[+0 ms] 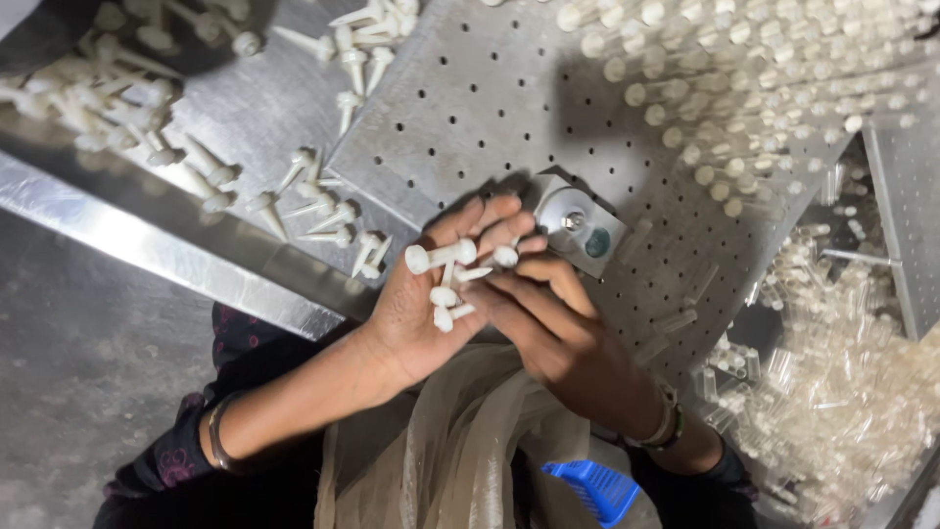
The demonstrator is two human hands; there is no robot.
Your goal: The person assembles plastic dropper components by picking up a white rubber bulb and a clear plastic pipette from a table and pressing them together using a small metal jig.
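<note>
Loose white plastic plungers (315,211) are lying scattered on the steel tray (117,235) at the left. The person's left hand (421,299) is lying palm up, fingers loosely cupped around a small bunch of white plungers (446,279), one of them resting across the fingertips. The right hand (548,328) is touching that bunch, its fingertips pinching one plunger in the left palm. Both hands are hovering over the near edge of the perforated metal plate (490,108), just beside a bolted clamp (576,227). Rows of plungers standing in the plate's holes (764,88) are filling its far right part, and clear plastic barrels (842,392) are piled at the right
</note>
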